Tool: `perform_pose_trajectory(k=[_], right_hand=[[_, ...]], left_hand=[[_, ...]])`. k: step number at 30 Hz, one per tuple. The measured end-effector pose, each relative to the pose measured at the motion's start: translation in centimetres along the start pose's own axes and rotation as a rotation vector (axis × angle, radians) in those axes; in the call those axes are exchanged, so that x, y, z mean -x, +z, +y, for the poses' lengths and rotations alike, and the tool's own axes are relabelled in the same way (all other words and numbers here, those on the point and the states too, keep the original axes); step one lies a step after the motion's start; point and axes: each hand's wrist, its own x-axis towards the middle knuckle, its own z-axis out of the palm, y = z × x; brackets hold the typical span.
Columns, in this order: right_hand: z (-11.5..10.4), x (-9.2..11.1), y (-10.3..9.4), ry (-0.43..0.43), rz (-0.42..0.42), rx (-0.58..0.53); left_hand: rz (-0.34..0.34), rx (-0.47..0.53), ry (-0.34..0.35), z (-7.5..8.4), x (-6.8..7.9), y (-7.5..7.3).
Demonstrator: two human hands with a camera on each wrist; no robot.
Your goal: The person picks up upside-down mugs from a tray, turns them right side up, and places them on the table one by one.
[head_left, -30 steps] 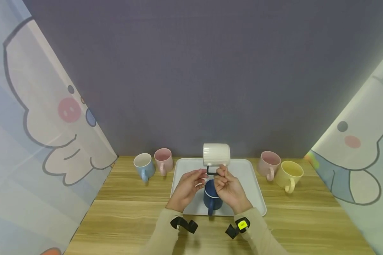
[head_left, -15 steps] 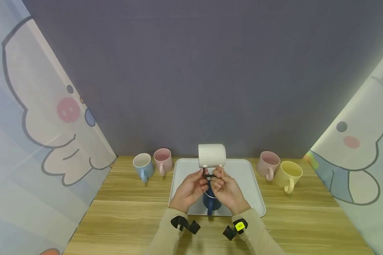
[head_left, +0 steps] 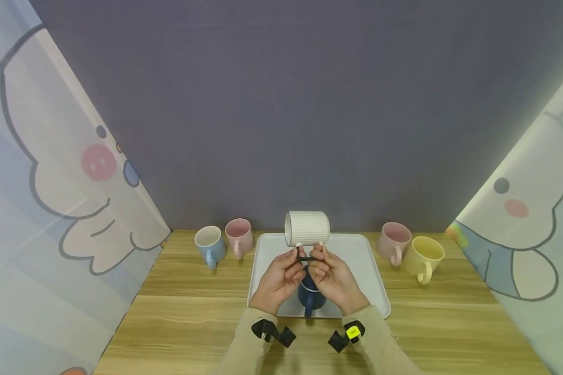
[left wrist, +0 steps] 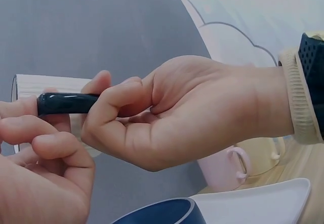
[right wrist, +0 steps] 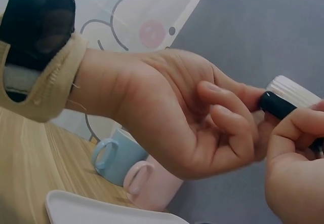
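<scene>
A white ribbed mug (head_left: 307, 229) with a black handle (left wrist: 68, 103) is held sideways above the tray, its mouth to the left. My left hand (head_left: 279, 278) pinches the left end of that handle between thumb and fingertips; the other fingers are curled in. At the handle's right end my right hand (head_left: 333, 276) pinches it in the same way. Below the hands a dark blue mug (head_left: 311, 297) stands upright on the white tray (head_left: 363, 271), partly covered by the hands. The right wrist view shows the white mug (right wrist: 293, 91) partly hidden behind my fingers.
To the left of the tray stand a light blue mug (head_left: 211, 244) and a pink mug (head_left: 240, 238). On its right are another pink mug (head_left: 394, 244) and a yellow mug (head_left: 423, 258). A grey panel (head_left: 291, 120) rises behind the wooden table (head_left: 187, 307).
The white mug has moved a little left and turned slightly, so its mouth now shows. My left hand has closed in on the handle's left end. The other mugs have stayed put.
</scene>
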Motion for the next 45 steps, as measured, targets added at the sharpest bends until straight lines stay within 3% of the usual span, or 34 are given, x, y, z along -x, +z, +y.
perform_pose_trajectory(k=[4,7,10,13,16,21,26,32,36,41,45], right_hand=[[-0.4,0.3,0.1,0.013,0.025,0.1],[-0.7,0.5,0.2,0.029,0.074,0.235],[-1.3,0.8,0.3,0.037,0.194,0.444],[-2.2,1.2,0.2,0.018,0.367,0.668],[-3.3,1.9,-0.2,-0.023,0.528,0.819],[-5.6,3.8,-1.5,-0.081,0.671,1.032],[-7.9,5.8,-3.0,-0.032,0.811,1.355],[-9.3,8.3,-5.7,0.111,0.828,1.765],[-9.8,9.8,-7.6,0.21,0.835,1.94],[-10.1,10.8,-9.3,0.257,0.835,2.021],[-10.3,11.1,-10.3,0.271,0.839,2.013]], left_hand=[[0.018,-0.04,0.035,0.0,0.1,0.1],[0.026,-0.087,0.06,0.1,0.3,0.0],[0.025,-0.137,0.088,0.3,0.6,0.0],[0.019,-0.168,0.122,0.7,0.9,-0.3],[0.03,-0.182,0.159,1.2,1.3,-0.8],[0.148,-0.263,0.197,2.2,2.2,-1.7],[0.28,-0.414,0.215,3.2,3.3,-2.4],[0.427,-0.609,0.174,4.3,4.9,-2.7],[0.496,-0.651,0.133,4.7,5.8,-3.2],[0.565,-0.693,0.103,4.9,6.9,-4.0],[0.598,-0.723,0.108,5.1,7.6,-4.8]])
